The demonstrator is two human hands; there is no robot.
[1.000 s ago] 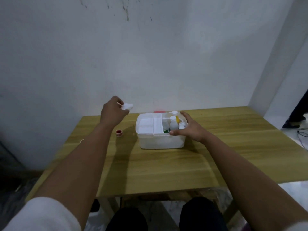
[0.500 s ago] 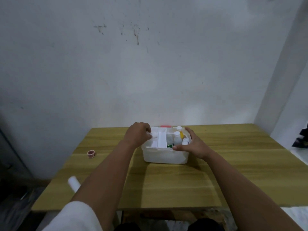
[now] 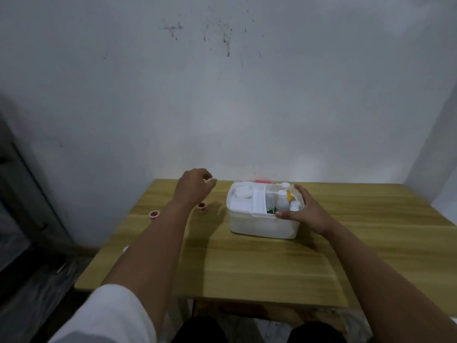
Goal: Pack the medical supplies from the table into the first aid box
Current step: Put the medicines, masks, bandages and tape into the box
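Observation:
The white first aid box [image 3: 259, 225] stands open on the wooden table [image 3: 247, 263]. Inside it are white bottles [image 3: 282, 200], a white roll [image 3: 241, 193] in the left compartment and something green [image 3: 272, 210]. My right hand [image 3: 308, 212] grips the box's right front rim, thumb on the front edge. My left hand [image 3: 194, 188] hovers above the table just left of the box, fingers loosely curled, and nothing shows in it. Two small red-and-white tape rolls [image 3: 202, 207] [image 3: 154, 215] lie on the table under and left of that hand.
A small white object [image 3: 126, 248] sits at the table's left edge. Something red [image 3: 262, 181] shows behind the box, against the white wall [image 3: 222, 107]. A dark frame [image 3: 22, 184] stands on the left. Bare tabletop stretches in front of and to the right of the box.
My left hand carried a white roll into the box's left compartment, let it go, and has drawn back to the left. My right hand has stayed on the box.

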